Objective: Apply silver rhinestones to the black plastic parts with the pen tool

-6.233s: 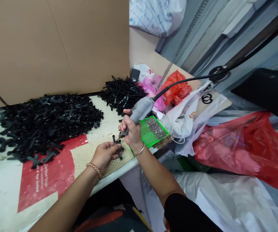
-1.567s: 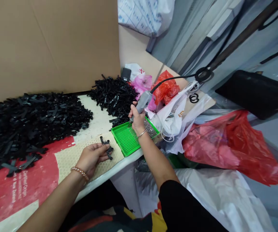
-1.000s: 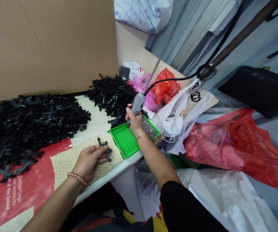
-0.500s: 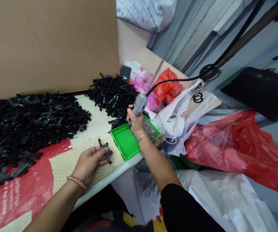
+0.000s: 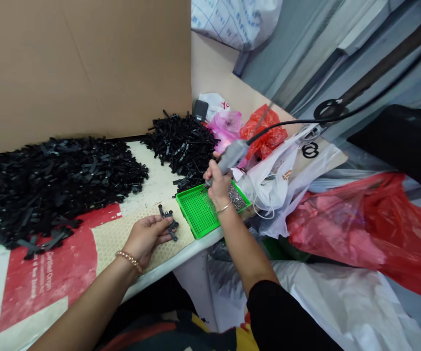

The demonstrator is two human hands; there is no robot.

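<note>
My right hand (image 5: 218,183) is closed round a grey corded handpiece tool (image 5: 231,155), its tip down over the far part of a green perforated tray (image 5: 198,215) that holds a heap of tiny silver screws (image 5: 237,195). My left hand (image 5: 147,236) rests on a beige honeycomb mat (image 5: 118,236) and pinches a small cluster of black plastic pieces (image 5: 169,223) with its fingertips. A bead bracelet sits on my left wrist and a thin bangle on my right.
Two heaps of black plastic pieces lie on the table, a big one (image 5: 56,178) at left and a smaller one (image 5: 181,139) behind the tray. Cardboard sheets (image 5: 82,68) wall the back. Red (image 5: 364,224), pink and white plastic bags crowd the right side.
My right hand left the black pieces at my left hand and carried the tool to the green tray, where it stays. Over the last second it shifted slightly; my left hand keeps its hold.
</note>
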